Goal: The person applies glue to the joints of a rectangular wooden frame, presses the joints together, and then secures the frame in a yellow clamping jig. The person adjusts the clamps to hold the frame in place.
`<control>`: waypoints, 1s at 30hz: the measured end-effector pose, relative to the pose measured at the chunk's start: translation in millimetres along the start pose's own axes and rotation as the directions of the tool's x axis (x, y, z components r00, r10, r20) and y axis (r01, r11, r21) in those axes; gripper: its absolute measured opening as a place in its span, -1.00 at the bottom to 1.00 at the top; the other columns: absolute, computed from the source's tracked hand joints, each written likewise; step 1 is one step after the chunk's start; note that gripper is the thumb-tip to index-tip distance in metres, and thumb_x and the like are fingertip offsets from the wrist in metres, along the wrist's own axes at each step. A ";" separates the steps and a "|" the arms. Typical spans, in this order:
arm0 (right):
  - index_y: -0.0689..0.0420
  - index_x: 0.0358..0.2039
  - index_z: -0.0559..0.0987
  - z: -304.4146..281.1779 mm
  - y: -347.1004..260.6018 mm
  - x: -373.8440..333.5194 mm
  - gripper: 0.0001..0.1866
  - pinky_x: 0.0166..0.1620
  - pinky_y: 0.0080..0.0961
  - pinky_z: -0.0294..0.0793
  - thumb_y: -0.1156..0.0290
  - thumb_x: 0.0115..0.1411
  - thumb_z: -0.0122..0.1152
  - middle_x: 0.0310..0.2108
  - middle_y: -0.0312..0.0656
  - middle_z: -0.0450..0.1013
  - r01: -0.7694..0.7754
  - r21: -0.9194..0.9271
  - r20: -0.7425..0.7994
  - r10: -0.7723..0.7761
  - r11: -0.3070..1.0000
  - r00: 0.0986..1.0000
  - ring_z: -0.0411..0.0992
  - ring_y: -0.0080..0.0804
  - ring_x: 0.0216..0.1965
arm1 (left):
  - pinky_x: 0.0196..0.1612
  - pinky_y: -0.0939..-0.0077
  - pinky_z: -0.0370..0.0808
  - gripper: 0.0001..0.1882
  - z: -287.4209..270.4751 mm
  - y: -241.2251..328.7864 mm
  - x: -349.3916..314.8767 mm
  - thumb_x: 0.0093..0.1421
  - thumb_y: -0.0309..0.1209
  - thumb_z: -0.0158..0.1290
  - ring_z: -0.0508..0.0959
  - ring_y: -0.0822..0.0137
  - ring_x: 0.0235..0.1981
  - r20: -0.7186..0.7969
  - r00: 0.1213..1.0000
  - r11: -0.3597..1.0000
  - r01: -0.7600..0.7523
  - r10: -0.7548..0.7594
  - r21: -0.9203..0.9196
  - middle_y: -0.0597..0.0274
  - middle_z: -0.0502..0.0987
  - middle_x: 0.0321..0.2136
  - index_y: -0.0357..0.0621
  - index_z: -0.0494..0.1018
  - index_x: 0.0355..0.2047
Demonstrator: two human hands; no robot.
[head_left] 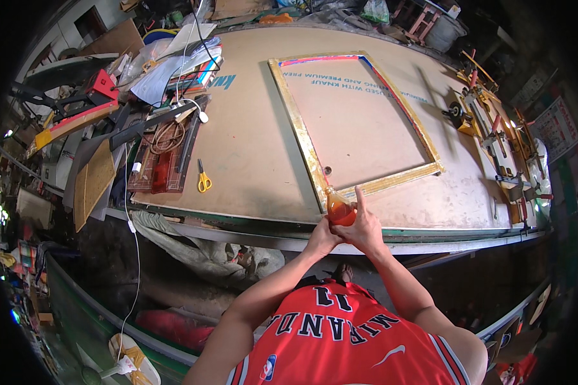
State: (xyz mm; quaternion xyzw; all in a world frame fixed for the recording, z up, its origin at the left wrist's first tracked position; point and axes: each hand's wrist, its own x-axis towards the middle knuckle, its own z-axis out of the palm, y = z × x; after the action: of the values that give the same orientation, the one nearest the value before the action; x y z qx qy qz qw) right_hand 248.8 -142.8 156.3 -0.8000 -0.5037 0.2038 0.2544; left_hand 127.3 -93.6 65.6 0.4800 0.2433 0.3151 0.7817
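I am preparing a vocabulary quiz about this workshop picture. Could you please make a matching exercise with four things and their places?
Things:
1. small orange plastic bottle
2. yellow-handled scissors
3. gold rectangular picture frame
4. coil of tan rope

Places:
A. flat in the middle of the brown board
B. held in both hands at the frame's near corner
C. on the dark tray at the board's left edge
D. alone on the board, left of the frame

Pairs: 1-B, 2-D, 3-A, 4-C

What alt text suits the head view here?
Both hands, left hand and right hand, hold a small orange plastic bottle with its tip at the near corner of a gold rectangular picture frame on a brown board worktable; yellow-handled scissors lie leftward.
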 end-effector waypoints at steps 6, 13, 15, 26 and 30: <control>0.12 0.44 -0.01 -1.6 5.5 -1.9 0.23 0.12 -0.13 0.47 -0.01 -0.10 0.54 0.05 0.12 0.45 -0.060 0.112 0.149 0.043 0.992 0.988 0.45 0.14 0.10 | 0.02 0.42 0.50 -0.31 -9.8 1.1 3.0 -0.09 -0.50 0.41 0.54 0.39 -0.03 0.070 0.995 0.997 0.070 -0.073 0.043 0.20 0.56 -0.03 -0.23 0.39 0.08; -0.15 0.18 0.52 -41.7 1.3 53.7 -0.22 0.39 0.15 -0.01 -0.05 -0.09 0.51 0.41 0.16 -0.06 0.590 -0.122 0.149 -0.573 0.798 0.806 -0.14 0.25 0.44 | 0.10 0.36 0.45 -0.16 -15.6 4.0 -5.5 -0.16 -0.25 0.48 0.54 0.31 -0.01 -0.031 0.997 0.946 0.077 -0.071 0.315 0.13 0.55 -0.03 -0.24 0.35 0.11; -0.15 0.08 0.61 -45.6 -0.7 69.5 -0.32 0.40 0.16 -0.03 -0.07 -0.09 0.49 0.42 0.11 -0.06 0.610 -0.062 0.187 -0.591 0.790 0.784 -0.15 0.25 0.44 | 0.10 0.34 0.45 -0.12 -12.1 17.7 -7.7 -0.17 -0.21 0.49 0.55 0.27 0.00 -0.033 0.994 0.915 0.105 -0.100 0.390 0.09 0.55 -0.03 -0.25 0.33 0.12; 0.05 -0.01 0.65 -29.2 21.0 109.1 -0.26 0.40 0.25 -0.09 -0.37 0.14 0.14 0.44 0.05 -0.01 0.498 0.228 0.376 -0.548 0.836 0.747 -0.18 0.23 0.46 | 0.06 0.33 0.49 -0.16 -26.3 17.8 -14.9 -0.19 -0.18 0.52 0.59 0.23 -0.07 -0.088 0.996 0.881 0.063 -0.024 0.469 0.06 0.59 -0.12 -0.29 0.37 0.03; -0.01 0.14 0.58 -14.6 44.1 104.3 -0.13 0.39 0.28 -0.12 -0.49 0.17 -0.09 0.45 0.06 -0.03 0.478 0.207 0.349 -0.521 0.854 0.779 -0.19 0.26 0.45 | 0.02 0.36 0.51 -0.23 -35.4 52.6 -28.4 -0.18 -0.24 0.50 0.60 0.27 -0.13 -0.136 0.987 0.892 0.134 -0.082 0.432 0.07 0.60 -0.16 -0.31 0.39 -0.03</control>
State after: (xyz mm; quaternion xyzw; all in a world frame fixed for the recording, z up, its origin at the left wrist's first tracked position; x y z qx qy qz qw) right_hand 330.9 -66.9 133.5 -0.5651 -0.7266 0.3118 0.2354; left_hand 70.2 -75.1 100.4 0.6110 0.3788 0.2349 0.6543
